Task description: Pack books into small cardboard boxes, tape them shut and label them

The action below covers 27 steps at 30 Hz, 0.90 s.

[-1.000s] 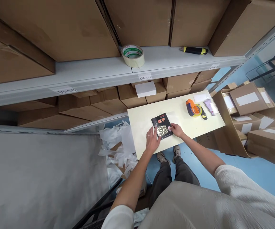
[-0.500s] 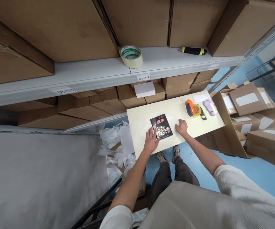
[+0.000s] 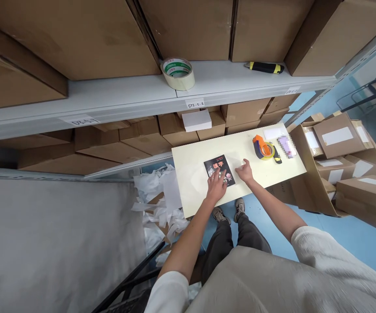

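A black book [image 3: 211,163] with orange characters on its cover lies flat on the cream tabletop [image 3: 188,174]. Across its lower half rests my left hand [image 3: 217,186], palm down with the fingers spread, hiding part of the cover picture. My right hand [image 3: 245,172] is just to the right of the book, on or slightly above the table, its thumb and forefinger apart and nothing visible between them. Farther right is an orange tape dispenser [image 3: 258,142] with a yellow roll, beside a black and yellow cutter [image 3: 277,154].
A blurred-out purple item [image 3: 286,147] and a white slip [image 3: 273,133] lie at the table's right end. The shelf above holds a tape roll [image 3: 178,74], another cutter [image 3: 266,68] and cartons. Parcels fill a large carton [image 3: 308,191] at right; torn paper [image 3: 155,187] lies left.
My left hand has slid right from the book's left edge onto the cover. My right hand has moved slightly left and up, and its fingers have opened out.
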Each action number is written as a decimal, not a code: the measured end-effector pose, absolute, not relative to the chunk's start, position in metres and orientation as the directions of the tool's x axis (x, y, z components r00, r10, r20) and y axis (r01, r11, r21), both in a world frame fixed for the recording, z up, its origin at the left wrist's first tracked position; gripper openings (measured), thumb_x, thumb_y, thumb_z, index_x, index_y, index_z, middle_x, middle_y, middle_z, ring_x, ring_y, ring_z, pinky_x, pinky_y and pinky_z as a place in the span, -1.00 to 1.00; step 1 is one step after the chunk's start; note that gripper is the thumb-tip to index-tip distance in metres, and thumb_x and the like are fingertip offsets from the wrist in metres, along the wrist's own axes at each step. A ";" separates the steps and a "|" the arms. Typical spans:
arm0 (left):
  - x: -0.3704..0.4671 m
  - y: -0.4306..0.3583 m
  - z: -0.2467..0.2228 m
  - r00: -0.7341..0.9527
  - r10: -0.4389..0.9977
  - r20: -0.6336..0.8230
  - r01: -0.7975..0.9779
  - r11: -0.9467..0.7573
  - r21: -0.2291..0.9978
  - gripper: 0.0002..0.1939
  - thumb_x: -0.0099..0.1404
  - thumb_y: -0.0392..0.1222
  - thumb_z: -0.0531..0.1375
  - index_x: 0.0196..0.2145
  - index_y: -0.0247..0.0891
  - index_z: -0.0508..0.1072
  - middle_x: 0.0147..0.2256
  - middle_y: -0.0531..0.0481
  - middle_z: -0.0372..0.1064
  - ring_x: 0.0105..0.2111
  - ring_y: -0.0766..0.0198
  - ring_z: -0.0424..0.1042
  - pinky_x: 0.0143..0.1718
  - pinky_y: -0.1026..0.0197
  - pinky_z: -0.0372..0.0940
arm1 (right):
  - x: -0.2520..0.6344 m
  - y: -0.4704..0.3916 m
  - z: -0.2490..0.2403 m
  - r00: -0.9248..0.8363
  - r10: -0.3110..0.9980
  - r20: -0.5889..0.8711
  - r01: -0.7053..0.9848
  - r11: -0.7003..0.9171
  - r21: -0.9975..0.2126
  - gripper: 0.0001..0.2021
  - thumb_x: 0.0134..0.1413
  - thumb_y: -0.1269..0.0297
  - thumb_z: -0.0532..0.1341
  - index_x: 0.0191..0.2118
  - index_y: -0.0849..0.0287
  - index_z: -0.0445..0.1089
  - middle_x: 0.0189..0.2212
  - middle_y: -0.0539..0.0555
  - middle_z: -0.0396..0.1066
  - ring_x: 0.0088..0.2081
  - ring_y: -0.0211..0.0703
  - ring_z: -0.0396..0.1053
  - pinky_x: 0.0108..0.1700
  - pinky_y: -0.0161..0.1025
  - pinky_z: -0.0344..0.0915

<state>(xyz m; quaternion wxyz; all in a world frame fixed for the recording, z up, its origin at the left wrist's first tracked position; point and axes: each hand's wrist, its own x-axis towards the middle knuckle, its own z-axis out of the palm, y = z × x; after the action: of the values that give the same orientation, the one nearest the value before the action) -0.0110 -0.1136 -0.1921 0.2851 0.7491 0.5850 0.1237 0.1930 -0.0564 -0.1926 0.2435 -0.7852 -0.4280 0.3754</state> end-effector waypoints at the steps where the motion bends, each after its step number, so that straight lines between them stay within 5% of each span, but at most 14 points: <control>1: -0.008 -0.112 -0.192 0.265 0.948 -0.175 0.812 -0.122 0.570 -0.40 0.47 -0.17 0.14 0.43 -0.08 0.35 0.53 -0.26 0.05 0.47 -0.23 0.11 0.42 -0.33 0.09 | 0.188 -0.057 -0.191 0.311 0.878 -0.365 0.509 -0.478 -0.716 -0.45 0.02 0.24 0.32 0.18 0.14 0.38 -0.25 0.01 0.50 -0.19 -0.03 0.50 -0.01 -0.12 0.44; 8: -0.014 -0.104 -0.202 0.202 0.965 -0.165 0.757 -0.047 0.652 -0.34 0.36 -0.37 0.11 0.38 -0.10 0.38 0.45 -0.25 0.22 0.42 -0.17 0.21 0.36 -0.30 0.19 | 0.141 -0.069 -0.188 -0.109 0.964 -0.244 0.713 -0.094 -0.694 -0.57 0.19 0.47 0.17 0.15 0.20 0.53 -0.03 0.19 0.57 -0.03 -0.02 0.52 0.13 -0.14 0.40; 14: -0.024 -0.102 -0.205 0.128 0.991 -0.046 0.666 -0.051 0.744 -0.24 0.33 -0.45 0.01 0.46 -0.23 0.22 0.46 -0.27 0.19 0.43 -0.01 0.25 0.35 -0.11 0.28 | 0.129 -0.076 -0.195 -0.194 0.929 -0.316 0.748 -0.068 -0.660 -0.57 0.20 0.49 0.20 0.16 0.22 0.54 -0.05 0.22 0.61 -0.05 0.01 0.54 0.11 -0.12 0.42; 18: -0.025 -0.110 -0.200 0.240 0.965 -0.107 0.759 -0.118 0.640 -0.29 0.35 -0.46 0.01 0.41 -0.20 0.32 0.38 -0.24 0.36 0.43 -0.07 0.24 0.38 -0.22 0.18 | 0.142 -0.078 -0.196 -0.174 0.937 -0.303 0.663 -0.116 -0.740 -0.67 0.23 0.44 0.17 0.00 0.09 0.61 -0.09 0.10 0.64 -0.07 -0.03 0.57 0.10 -0.15 0.45; 22: -0.019 -0.116 -0.193 0.204 0.967 -0.152 0.827 -0.087 0.555 -0.45 0.52 -0.26 -0.02 0.39 -0.17 0.38 0.42 -0.22 0.32 0.45 -0.14 0.19 0.36 -0.28 0.16 | 0.156 -0.072 -0.198 0.038 0.971 -0.237 0.659 -0.202 -0.725 -0.63 0.17 0.44 0.16 0.03 0.16 0.57 -0.02 0.17 0.60 -0.02 -0.02 0.55 0.16 -0.10 0.45; 27: -0.018 -0.115 -0.190 0.213 0.961 -0.175 0.846 -0.091 0.525 -0.43 0.52 -0.13 0.07 0.43 -0.16 0.34 0.44 -0.20 0.27 0.46 -0.17 0.17 0.37 -0.24 0.19 | 0.156 -0.060 -0.201 0.156 0.902 -0.403 0.602 -0.411 -0.684 -0.60 0.12 0.41 0.22 0.09 0.21 0.52 -0.09 0.14 0.61 -0.09 -0.07 0.57 0.10 -0.17 0.46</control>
<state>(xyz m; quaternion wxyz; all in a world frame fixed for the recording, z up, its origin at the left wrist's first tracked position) -0.0180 -0.1153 -0.1905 0.2683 0.7309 0.6183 0.1070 0.1561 -0.0599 -0.2010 0.1860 -0.7373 -0.5099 0.4022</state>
